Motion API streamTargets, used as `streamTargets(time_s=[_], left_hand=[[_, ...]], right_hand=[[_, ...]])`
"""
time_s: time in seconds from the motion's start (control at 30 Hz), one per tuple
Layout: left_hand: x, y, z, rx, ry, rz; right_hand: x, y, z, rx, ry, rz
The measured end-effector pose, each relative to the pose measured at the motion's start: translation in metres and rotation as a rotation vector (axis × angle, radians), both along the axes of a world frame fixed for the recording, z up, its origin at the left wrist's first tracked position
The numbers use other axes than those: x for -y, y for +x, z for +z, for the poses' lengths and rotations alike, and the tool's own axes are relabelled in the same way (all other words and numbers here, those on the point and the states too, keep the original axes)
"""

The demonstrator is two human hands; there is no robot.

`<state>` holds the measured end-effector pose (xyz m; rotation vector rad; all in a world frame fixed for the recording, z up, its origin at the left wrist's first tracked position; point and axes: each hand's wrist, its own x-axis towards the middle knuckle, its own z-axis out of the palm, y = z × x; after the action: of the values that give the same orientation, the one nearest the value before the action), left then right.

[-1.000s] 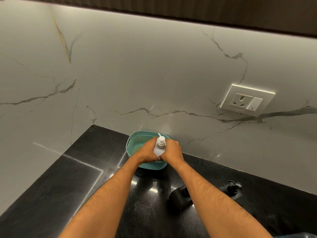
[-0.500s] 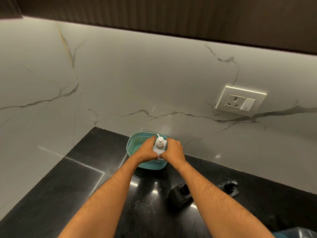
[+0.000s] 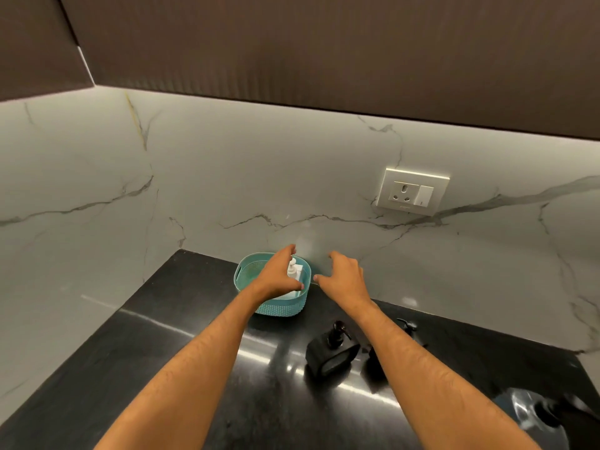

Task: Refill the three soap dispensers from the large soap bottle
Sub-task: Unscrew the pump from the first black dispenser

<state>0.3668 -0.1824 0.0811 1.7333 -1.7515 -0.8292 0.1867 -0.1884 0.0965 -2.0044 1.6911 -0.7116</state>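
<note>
A white pump dispenser (image 3: pixel 294 271) stands upright inside a teal woven basket (image 3: pixel 281 308) at the back of the black counter. My left hand (image 3: pixel 275 278) hovers over the basket, with spread fingers and thumb arched around the dispenser, and shows no clear grip. Just right of the basket, my right hand (image 3: pixel 344 278) is held in the air with fingers apart and nothing in it. A black pump dispenser (image 3: pixel 330 352) stands on the counter under my right forearm. A second black pump (image 3: pixel 407 325) shows partly behind that arm.
The black counter (image 3: pixel 156 358) meets marble walls at the back and left. A wall socket (image 3: pixel 411 191) sits up on the right. A blurred dark and bluish object (image 3: pixel 539 414) lies at the bottom right corner. Dark cabinets hang overhead.
Both hands gripped the white dispenser over the basket before. Now it stands in the basket, both hands have opened, and my right hand has moved off to the right.
</note>
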Motion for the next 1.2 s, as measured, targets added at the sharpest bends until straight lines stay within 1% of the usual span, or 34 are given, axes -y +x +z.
streamTargets(time_s=[0.33,0.53,0.7,0.9,1.2], left_hand=[[-0.016,-0.075,0.034,-0.033,-0.087,-0.122],[-0.026,-0.134,0.04,-0.021,-0.105,-0.221],[-0.037,-0.176,0.031,-0.033,-0.093,-0.283],[-0.052,-0.209,0.011,-0.046,-0.041,-0.311],[-0.066,-0.221,-0.029,-0.015,0.009,-0.244]], right_hand=[[-0.038,-0.086,0.035,0.018,-0.103,-0.112],[-0.06,-0.139,0.044,0.012,-0.145,-0.199],[-0.075,-0.177,0.039,0.005,-0.152,-0.256],[-0.092,-0.2,0.02,0.028,-0.095,-0.276],[-0.101,-0.205,-0.017,0.049,0.005,-0.264]])
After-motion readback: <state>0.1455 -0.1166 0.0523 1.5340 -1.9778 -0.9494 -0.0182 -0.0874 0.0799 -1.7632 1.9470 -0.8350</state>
